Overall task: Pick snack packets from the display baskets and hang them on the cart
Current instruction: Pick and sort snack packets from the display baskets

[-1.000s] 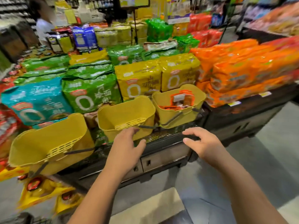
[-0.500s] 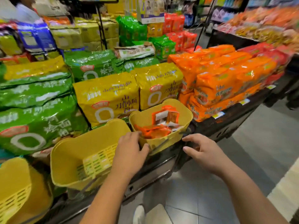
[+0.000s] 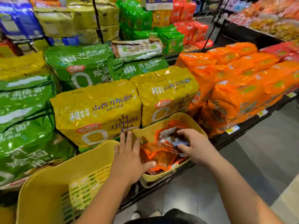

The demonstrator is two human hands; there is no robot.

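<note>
This is the picking step. Both hands are at the right-hand yellow display basket (image 3: 184, 118), where the orange snack packets (image 3: 159, 153) lie in a loose, overlapping heap. The left hand (image 3: 129, 160) is flat with straight fingers at the basket's near-left rim, its thumb lying on the edge of the top packet and gripping nothing. The right hand (image 3: 196, 147) hovers over the far side of the heap with fingers bent downward. Blur hides the fingertips, so I cannot tell whether they already pinch a packet. To do it well, the left hand should probably steady the basket, since it hangs off the shelf edge and looks free to tip. The right hand should take one packet by its top seam, where a hang hole would likely be, not by the slippery belly. A straight upward lift avoids dragging neighbouring packets over the rim. The empty yellow basket (image 3: 64, 183) just beside offers nothing, and the big yellow noodle bags (image 3: 97, 110) behind are not wanted. The cart is out of view.
</note>
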